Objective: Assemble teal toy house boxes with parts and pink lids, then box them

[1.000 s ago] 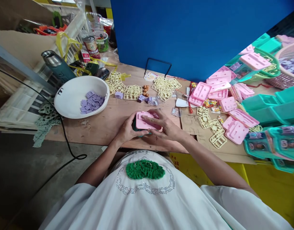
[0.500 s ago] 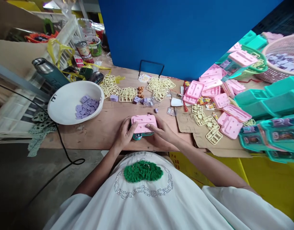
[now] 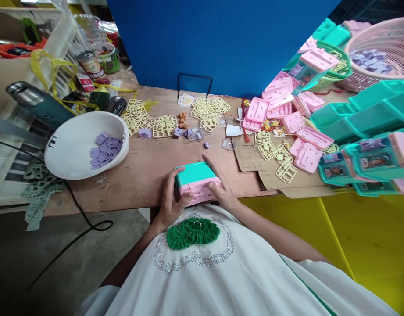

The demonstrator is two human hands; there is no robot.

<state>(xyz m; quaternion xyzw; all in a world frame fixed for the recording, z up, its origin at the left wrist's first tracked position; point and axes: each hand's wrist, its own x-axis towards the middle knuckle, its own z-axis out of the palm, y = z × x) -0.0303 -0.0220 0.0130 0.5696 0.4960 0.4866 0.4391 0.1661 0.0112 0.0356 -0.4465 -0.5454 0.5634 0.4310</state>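
Between my two hands is a teal plastic box with a pink panel point(image 3: 195, 175), held at the table's front edge close to my shirt. Its teal side faces up and the pink panel faces me. My left hand point(image 3: 171, 204) is closed round the left side, thumb on the pink panel. On the right side, my right hand point(image 3: 224, 191) grips with its thumb on the pink panel and fingers along the far side. Beyond the box, a small purple piece point(image 3: 206, 145) lies on the wooden table point(image 3: 145, 162).
At left stands a white bowl point(image 3: 52, 151) of purple pieces, beside a flask point(image 3: 37, 101). Cream part frames point(image 3: 165, 126) lie along the back. Pink panels point(image 3: 309, 157) and teal boxes point(image 3: 349, 114) are piled at right, near a pink basket point(image 3: 397, 44). A blue board point(image 3: 215, 44) stands behind.
The box has been tipped in my hands: its pink panel faced up before and now faces me, with a teal side on top. My view has shifted slightly to the right.
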